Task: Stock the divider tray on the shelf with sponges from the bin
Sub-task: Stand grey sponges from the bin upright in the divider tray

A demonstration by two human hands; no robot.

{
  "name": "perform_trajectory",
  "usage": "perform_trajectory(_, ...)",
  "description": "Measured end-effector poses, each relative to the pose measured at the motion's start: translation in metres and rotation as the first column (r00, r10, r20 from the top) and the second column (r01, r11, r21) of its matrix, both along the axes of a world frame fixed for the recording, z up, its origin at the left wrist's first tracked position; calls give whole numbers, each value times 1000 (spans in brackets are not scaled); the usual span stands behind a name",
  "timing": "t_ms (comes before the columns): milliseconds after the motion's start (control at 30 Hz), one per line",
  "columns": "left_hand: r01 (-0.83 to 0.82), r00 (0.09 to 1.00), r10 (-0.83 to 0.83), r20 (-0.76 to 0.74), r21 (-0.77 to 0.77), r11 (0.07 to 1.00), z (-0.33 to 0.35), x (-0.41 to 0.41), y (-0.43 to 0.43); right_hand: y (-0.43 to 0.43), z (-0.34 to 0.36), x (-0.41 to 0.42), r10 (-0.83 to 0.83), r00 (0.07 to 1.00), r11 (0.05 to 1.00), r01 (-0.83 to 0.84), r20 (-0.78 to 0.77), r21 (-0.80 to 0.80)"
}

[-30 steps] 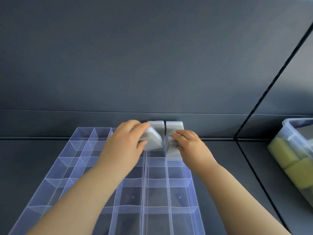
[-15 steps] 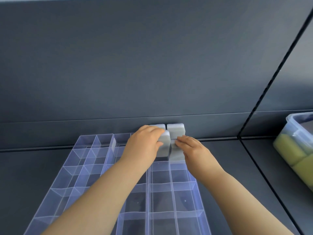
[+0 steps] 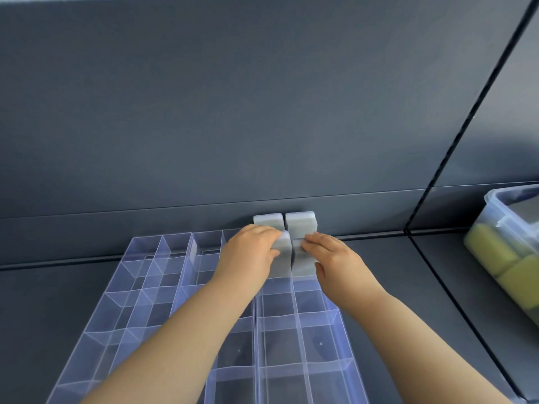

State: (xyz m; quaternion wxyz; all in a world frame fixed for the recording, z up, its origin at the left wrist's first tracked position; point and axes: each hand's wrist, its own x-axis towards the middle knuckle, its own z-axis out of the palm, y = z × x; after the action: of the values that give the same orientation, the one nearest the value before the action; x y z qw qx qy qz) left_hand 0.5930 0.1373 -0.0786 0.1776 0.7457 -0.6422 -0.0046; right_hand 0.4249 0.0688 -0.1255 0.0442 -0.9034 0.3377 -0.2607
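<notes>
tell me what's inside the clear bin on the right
At least two yellow-green rectangular foam sponges show through the wall of the transparent plastic bin. The frame edge cuts it off, so its far side and the count cannot be seen.

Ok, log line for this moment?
left hand grips near-left sponge | right hand grips near-right sponge | back sponges: two, upright, divider tray far end | bin: right, yellow sponges
</notes>
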Motion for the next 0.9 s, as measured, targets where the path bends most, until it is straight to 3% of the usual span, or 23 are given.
perform_trajectory(300, 18, 999, -18, -38, 11, 1000, -20, 2, 3, 2, 3, 2, -10, 999, 999, 12, -45, 31)
perform_trajectory(600, 39, 996, -43, 76, 59, 997, -10, -1, 11, 8, 29, -5, 100, 971, 963, -39, -217, 268)
perform_trajectory(733, 60, 991, -41, 131, -145, 988, 0, -9, 23, 15, 36, -14, 96, 984, 962, -54, -148, 269)
perform_trajectory(900, 58, 983, -25, 182, -177, 982, 3, -33, 51, 32, 32, -33, 109, 993, 940, -85, -54, 332)
